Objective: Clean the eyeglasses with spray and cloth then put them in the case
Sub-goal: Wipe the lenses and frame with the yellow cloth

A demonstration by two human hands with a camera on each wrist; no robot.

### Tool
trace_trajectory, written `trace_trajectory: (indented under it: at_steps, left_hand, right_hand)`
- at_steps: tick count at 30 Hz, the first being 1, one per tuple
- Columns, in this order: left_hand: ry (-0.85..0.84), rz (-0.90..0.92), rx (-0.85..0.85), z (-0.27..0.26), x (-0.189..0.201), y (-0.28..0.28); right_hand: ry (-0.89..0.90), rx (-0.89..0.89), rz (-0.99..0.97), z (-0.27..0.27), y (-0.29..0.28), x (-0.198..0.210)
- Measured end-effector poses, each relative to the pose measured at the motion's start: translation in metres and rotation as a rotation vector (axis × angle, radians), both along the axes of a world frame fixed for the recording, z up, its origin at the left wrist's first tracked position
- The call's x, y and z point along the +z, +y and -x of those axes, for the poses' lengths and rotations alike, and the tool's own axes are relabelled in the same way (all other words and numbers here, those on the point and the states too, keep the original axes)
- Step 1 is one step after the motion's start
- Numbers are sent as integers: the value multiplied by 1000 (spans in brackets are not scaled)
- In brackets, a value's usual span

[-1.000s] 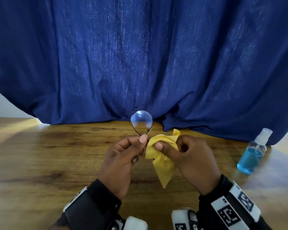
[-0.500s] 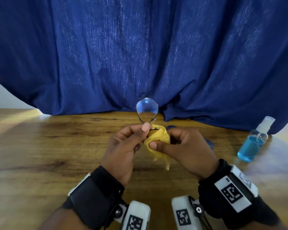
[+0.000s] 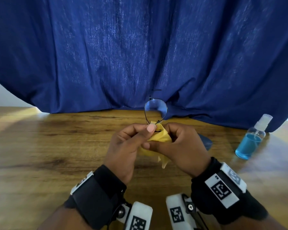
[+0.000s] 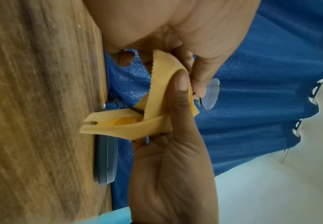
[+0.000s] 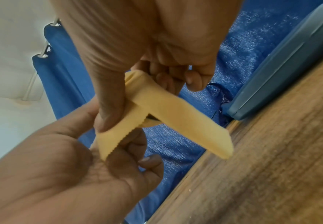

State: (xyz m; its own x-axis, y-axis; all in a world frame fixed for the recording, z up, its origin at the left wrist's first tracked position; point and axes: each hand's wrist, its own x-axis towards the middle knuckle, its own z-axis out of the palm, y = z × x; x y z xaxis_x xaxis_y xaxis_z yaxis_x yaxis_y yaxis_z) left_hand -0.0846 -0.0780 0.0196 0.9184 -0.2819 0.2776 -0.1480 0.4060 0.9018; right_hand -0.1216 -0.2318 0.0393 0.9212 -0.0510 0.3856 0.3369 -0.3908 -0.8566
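Observation:
Thin-framed eyeglasses (image 3: 155,109) are held upright above the wooden table; one round lens sticks up over the hands. My left hand (image 3: 150,130) pinches the frame just below that lens, which shows beside the fingers in the left wrist view (image 4: 211,97). The yellow cloth (image 3: 160,138) is bunched around the lower part of the glasses, hiding the second lens. My right hand (image 3: 163,141) grips the cloth, thumb pressed on it (image 5: 106,119). A blue-grey case (image 3: 205,141) lies shut on the table behind my right hand. The spray bottle (image 3: 251,141) of blue liquid stands at the right.
A blue curtain (image 3: 140,55) hangs along the table's far edge, close behind the glasses. Bare wooden table (image 3: 48,146) stretches to the left and in front of the hands. The case (image 5: 283,63) lies against the curtain's foot.
Both hands have lifted the glasses and cloth up and a little right. The cloth's hanging tail has been gathered in, and my right thumb has slid left across it. The case now shows behind my right hand.

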Motion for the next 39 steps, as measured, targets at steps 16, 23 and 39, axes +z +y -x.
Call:
trace_trajectory:
  at_steps: [16,23,39]
  left_hand:
    - [30,6,35,0,1,0]
    - [86,112,21,-8,6,10]
    - [-48,139,130,-4,5,6]
  right_hand:
    - [-59,-31,-45,-4,-4,-1]
    - [-17,15,-62,-7,1,-7]
    - [52,77,-39,-3,1,-2]
